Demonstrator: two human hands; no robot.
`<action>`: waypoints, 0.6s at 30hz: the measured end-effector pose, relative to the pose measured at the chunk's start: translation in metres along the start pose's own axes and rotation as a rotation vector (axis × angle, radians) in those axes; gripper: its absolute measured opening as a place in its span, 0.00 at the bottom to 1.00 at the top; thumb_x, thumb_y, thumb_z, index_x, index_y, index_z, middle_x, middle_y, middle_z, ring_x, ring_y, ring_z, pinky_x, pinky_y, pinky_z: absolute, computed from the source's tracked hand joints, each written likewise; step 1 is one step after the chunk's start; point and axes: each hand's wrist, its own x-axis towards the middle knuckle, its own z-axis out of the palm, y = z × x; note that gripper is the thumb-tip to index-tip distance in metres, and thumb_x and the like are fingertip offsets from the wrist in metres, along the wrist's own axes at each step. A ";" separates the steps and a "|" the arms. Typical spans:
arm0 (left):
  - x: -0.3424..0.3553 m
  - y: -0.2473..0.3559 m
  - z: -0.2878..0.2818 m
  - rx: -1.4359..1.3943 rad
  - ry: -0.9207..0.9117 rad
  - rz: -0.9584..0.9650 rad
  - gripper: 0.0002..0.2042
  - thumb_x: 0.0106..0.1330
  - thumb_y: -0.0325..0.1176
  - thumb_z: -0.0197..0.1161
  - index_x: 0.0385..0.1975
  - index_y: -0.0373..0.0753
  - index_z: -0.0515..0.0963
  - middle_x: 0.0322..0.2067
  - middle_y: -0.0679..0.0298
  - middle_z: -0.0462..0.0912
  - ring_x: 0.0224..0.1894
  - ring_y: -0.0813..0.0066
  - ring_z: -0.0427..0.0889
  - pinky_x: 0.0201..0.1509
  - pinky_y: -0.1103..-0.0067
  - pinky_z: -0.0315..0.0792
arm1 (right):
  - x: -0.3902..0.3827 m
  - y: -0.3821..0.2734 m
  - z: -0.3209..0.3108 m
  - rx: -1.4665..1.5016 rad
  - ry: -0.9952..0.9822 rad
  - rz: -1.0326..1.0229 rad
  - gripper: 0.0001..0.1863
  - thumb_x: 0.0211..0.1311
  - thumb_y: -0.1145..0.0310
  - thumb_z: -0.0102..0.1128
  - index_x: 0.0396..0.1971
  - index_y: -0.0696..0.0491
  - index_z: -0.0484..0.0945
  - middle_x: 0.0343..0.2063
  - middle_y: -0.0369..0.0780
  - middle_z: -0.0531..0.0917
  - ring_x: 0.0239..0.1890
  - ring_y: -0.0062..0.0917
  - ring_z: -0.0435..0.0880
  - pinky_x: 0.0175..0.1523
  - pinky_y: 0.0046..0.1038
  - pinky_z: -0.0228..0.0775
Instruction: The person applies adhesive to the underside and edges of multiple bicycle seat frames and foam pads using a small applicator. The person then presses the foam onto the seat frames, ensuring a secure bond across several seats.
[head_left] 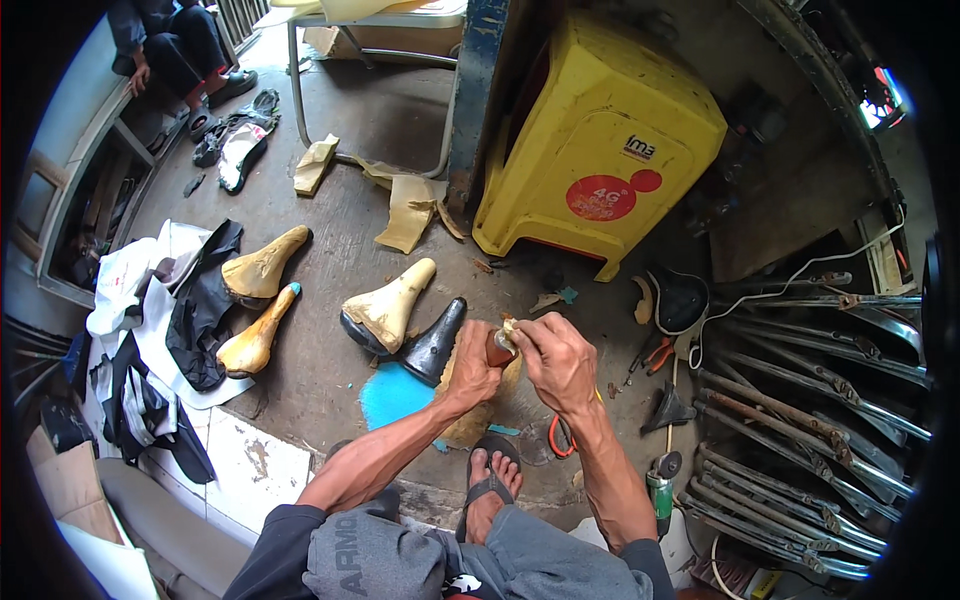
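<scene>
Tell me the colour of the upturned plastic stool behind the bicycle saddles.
Yellow, with a red round sticker on its side: the plastic stool, clearest in the head view.

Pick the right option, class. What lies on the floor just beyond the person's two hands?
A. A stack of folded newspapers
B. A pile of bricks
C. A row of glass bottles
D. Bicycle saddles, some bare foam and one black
D: beyond the left hand and right hand lie a bare foam saddle and a black saddle on the concrete floor.
</scene>
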 end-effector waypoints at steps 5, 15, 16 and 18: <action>0.008 -0.003 -0.015 -0.018 -0.075 0.046 0.19 0.54 0.31 0.70 0.42 0.34 0.69 0.37 0.50 0.69 0.42 0.48 0.70 0.46 0.63 0.65 | -0.009 0.005 -0.004 0.477 -0.405 -0.060 0.05 0.63 0.72 0.64 0.36 0.56 0.86 0.29 0.41 0.81 0.30 0.33 0.81 0.37 0.31 0.73; 0.022 -0.022 -0.039 -0.052 -0.157 -0.175 0.26 0.55 0.35 0.78 0.49 0.36 0.70 0.42 0.56 0.75 0.48 0.62 0.76 0.55 0.71 0.71 | -0.134 0.019 0.161 0.150 -0.475 0.297 0.13 0.67 0.60 0.59 0.40 0.53 0.84 0.38 0.47 0.82 0.41 0.46 0.84 0.46 0.46 0.76; 0.020 -0.018 -0.036 -0.002 -0.163 -0.176 0.27 0.55 0.35 0.78 0.49 0.36 0.70 0.42 0.56 0.75 0.48 0.61 0.77 0.55 0.71 0.71 | -0.132 0.017 0.175 0.084 -0.470 0.331 0.12 0.66 0.62 0.59 0.40 0.53 0.83 0.38 0.47 0.82 0.41 0.46 0.84 0.44 0.46 0.76; 0.022 -0.008 -0.028 0.040 -0.176 -0.164 0.27 0.55 0.35 0.78 0.49 0.36 0.70 0.42 0.55 0.75 0.48 0.61 0.77 0.55 0.70 0.71 | -0.139 0.033 0.195 0.007 -0.454 0.367 0.11 0.65 0.64 0.59 0.40 0.54 0.82 0.37 0.47 0.82 0.41 0.46 0.84 0.43 0.47 0.76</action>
